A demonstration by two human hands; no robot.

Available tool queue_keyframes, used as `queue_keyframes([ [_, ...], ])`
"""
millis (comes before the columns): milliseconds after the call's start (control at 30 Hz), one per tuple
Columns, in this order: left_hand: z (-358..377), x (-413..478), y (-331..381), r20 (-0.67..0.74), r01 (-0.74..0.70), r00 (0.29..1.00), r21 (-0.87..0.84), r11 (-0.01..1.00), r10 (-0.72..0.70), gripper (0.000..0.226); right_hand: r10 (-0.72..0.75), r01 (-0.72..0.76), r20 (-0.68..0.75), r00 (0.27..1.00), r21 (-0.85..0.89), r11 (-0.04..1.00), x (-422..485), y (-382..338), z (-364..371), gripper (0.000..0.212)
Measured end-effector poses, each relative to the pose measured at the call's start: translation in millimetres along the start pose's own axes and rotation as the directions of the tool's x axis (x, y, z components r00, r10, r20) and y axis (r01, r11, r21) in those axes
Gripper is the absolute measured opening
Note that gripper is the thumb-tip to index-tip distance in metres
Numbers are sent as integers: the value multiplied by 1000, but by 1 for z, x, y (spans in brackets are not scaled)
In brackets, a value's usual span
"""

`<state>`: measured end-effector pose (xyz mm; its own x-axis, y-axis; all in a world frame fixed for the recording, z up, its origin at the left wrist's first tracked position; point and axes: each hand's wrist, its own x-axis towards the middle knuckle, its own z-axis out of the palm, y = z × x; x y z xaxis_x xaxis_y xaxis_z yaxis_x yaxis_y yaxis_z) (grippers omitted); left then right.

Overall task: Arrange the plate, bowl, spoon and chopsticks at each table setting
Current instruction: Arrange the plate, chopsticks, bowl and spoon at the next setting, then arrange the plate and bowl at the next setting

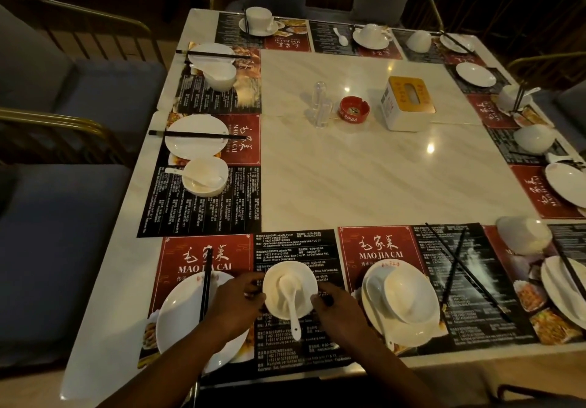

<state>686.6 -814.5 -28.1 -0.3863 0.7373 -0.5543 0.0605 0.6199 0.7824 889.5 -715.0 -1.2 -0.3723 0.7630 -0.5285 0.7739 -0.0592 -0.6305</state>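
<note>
**Bowl** (302,276): white, upright, on the black half of the nearest placemat (203,249), just right of the plate. It is held at both sides.

**Left hand** (234,304): fingers curled onto the bowl's left rim, grasping it. The wrist lies over the plate's right edge.

**Right hand** (334,311): fingers curled onto the bowl's right rim, grasping it.

**Spoon** (290,293): white, resting inside the bowl, with its handle sticking out over the near rim toward the person.

**Plate** (177,315): white, on the red half of the same placemat, at the table's near-left corner.

**Chopsticks** (205,287): dark pair lying together across the plate, pointing away from the person.

**Table** (364,169): pale marble top ringed with placemats. An ashtray (354,108) and a tissue box (407,103) stand mid-table.

**Next setting to the right:** the neighbouring plate (412,328) carries its own bowl and spoon, and a crossed pair (456,268) of sticks lies beside it, probably not yet tidied.

**Risks, as judged:**
- The overhanging spoon handle could tip out if the bowl is tilted or shifted sharply.
- The left wrist could nudge the plate or roll the chopsticks off line.
- Dragging the bowl rather than lifting it may wrinkle or shift the placemat.
</note>
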Motion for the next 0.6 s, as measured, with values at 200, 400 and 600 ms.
queue_keyframes([
  [200,-6,11,24,-123,-153,977,179,972,177,35,-63,61,-57,996,-36,997,-3,8,-42,19],
  [400,30,26,69,-175,-391,885,225,892,432,37,-101,103,-290,952,-11,995,11,29,-128,9],
  [600,95,41,96,-92,-417,890,238,877,448,34,-97,98,-354,930,-14,995,49,80,-211,11],
])
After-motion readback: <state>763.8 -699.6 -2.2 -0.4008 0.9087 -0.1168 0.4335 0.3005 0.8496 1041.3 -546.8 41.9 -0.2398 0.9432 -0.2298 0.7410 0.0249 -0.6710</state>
